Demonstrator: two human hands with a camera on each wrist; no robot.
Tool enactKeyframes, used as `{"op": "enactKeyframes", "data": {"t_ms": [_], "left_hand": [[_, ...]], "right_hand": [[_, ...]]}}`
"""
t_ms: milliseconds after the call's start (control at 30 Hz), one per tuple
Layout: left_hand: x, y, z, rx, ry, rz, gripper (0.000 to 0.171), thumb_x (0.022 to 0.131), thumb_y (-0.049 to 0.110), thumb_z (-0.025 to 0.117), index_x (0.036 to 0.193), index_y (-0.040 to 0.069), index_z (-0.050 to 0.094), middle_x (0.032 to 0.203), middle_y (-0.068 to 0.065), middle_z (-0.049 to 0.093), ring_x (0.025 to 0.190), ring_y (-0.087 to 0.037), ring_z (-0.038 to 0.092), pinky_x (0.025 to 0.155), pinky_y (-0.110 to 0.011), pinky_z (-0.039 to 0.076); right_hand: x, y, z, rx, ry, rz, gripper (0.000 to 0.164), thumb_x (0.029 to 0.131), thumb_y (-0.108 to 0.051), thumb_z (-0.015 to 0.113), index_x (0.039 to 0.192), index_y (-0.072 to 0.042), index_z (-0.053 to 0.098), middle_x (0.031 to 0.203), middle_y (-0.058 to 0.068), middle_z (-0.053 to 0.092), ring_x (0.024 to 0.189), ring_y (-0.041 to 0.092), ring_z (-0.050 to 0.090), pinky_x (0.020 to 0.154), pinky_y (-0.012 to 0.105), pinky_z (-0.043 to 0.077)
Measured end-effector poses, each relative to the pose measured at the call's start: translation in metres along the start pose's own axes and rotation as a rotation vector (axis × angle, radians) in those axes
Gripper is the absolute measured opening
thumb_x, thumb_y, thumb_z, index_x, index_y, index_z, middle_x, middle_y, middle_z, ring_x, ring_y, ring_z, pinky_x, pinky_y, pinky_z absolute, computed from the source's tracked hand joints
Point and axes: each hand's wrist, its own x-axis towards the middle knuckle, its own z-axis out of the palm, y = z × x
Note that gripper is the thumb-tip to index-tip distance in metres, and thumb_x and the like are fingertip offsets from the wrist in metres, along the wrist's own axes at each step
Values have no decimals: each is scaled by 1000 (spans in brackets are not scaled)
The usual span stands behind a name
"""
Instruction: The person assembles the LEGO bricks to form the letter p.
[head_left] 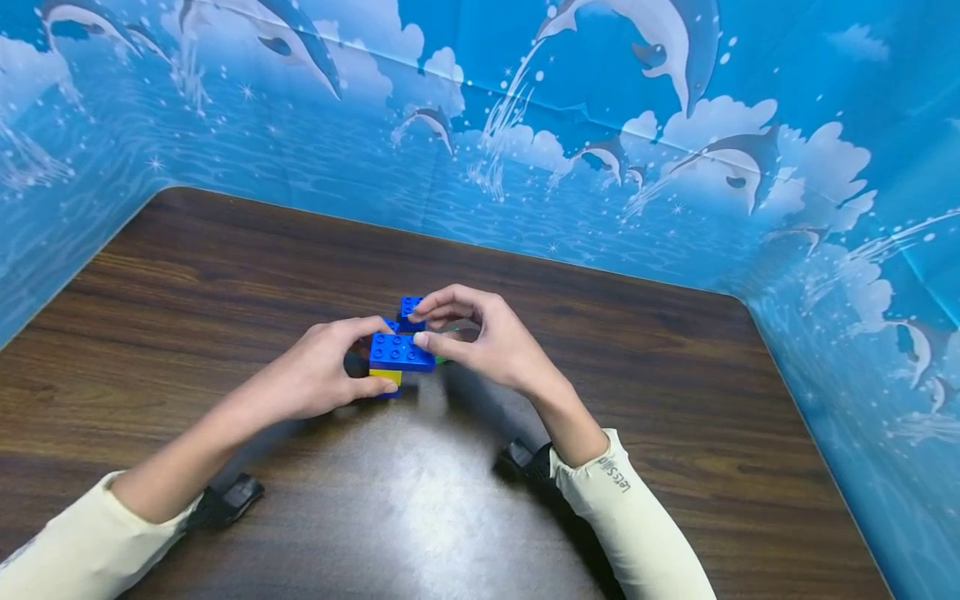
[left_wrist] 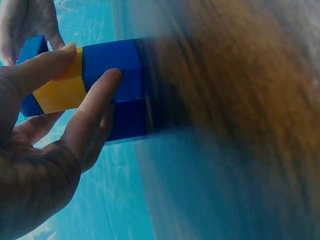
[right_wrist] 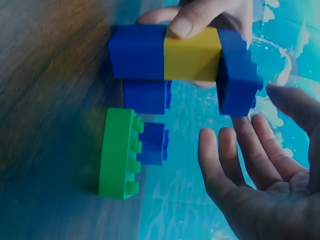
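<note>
My left hand grips a small stack of toy building bricks between thumb and fingers. A yellow brick sits mid-stack, with a blue brick below it. On top, a six-studded blue brick juts out past the yellow one toward my right hand. My right hand is beside that top brick, fingers loosely bent and spread. In the right wrist view its thumb is close to the studs; whether it touches them I cannot tell. The left wrist view shows a left fingertip against the lower blue brick.
Behind the stack, a green brick and two more blue bricks, one nearer and one farther, stand on the dark wooden table. A blue dolphin-printed cloth rises along the table's far and side edges.
</note>
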Motion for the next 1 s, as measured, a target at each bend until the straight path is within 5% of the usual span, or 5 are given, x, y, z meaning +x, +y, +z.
{"op": "enactKeyframes", "data": {"t_ms": [333,567,800,1000], "left_hand": [[0,4,-3,29,-48,-30,56,91,29,89,134,5,63,117,-12,77,100,-24,72,86,-47,59],[-2,7,-3,65,-32,-50,59,91,30,89,137,5,62,128,-17,74,113,-35,70,97,-59,57],[-7,11,-9,61,-15,-37,56,89,32,91,132,6,64,121,-15,73,107,-31,69,89,-53,58],[-13,18,-17,-5,15,-22,52,89,29,91,128,8,64,123,-14,73,112,-32,70,92,-55,58]], "right_hand": [[15,7,-6,-40,34,107,25,102,-10,74,125,-6,71,128,16,75,110,23,72,91,35,59],[31,10,-7,-113,52,150,34,97,-8,80,130,-4,70,131,14,73,107,25,72,90,36,60],[43,19,-1,-76,53,229,38,96,-6,81,132,-5,69,105,15,75,86,19,72,73,32,56],[48,24,4,-52,65,295,46,94,-4,83,137,-6,67,123,16,75,93,22,75,77,29,56]]}}
